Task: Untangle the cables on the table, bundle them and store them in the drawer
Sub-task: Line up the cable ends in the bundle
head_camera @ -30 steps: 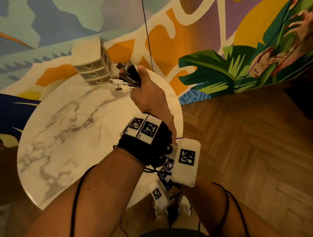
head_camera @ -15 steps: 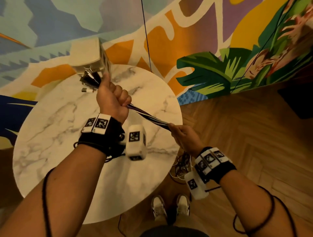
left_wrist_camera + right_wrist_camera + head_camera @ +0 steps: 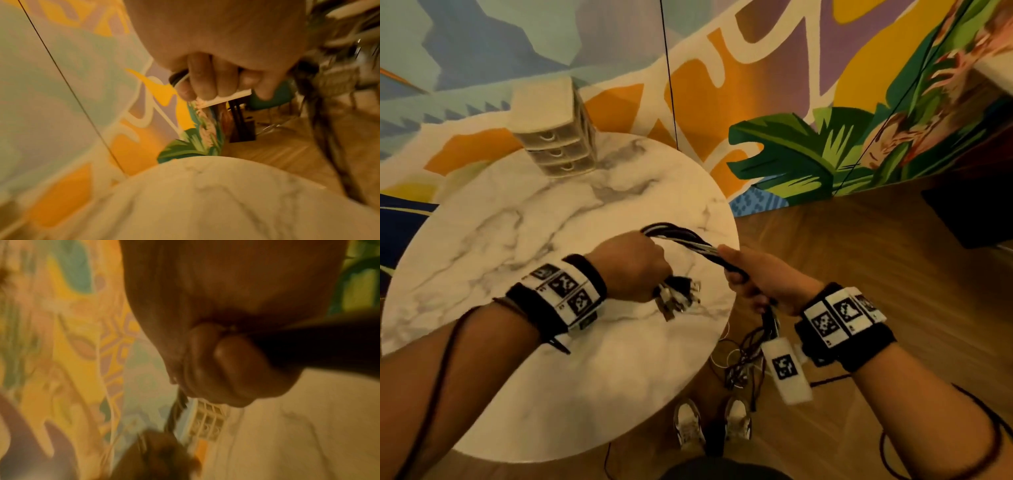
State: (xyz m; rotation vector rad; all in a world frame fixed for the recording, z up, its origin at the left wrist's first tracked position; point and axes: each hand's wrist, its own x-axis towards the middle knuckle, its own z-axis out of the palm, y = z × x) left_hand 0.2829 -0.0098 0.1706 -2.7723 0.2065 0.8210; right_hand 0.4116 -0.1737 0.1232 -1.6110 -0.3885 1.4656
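Both fists grip the black-and-white cables (image 3: 681, 240): left hand (image 3: 635, 265), right hand (image 3: 763, 277). Plug ends blurred; tails drop behind the tabletop (image 3: 517, 240).

The person holds both forearms forward, bare, each with a black wristband that carries white marker tiles. The left hand (image 3: 635, 265) is closed in a fist, the back of the hand turned up, the knuckles pointing to the right. The right hand (image 3: 763, 281) is also closed in a fist, a little lower and further right, thumb side toward the left hand. The two fists are near each other but do not touch.
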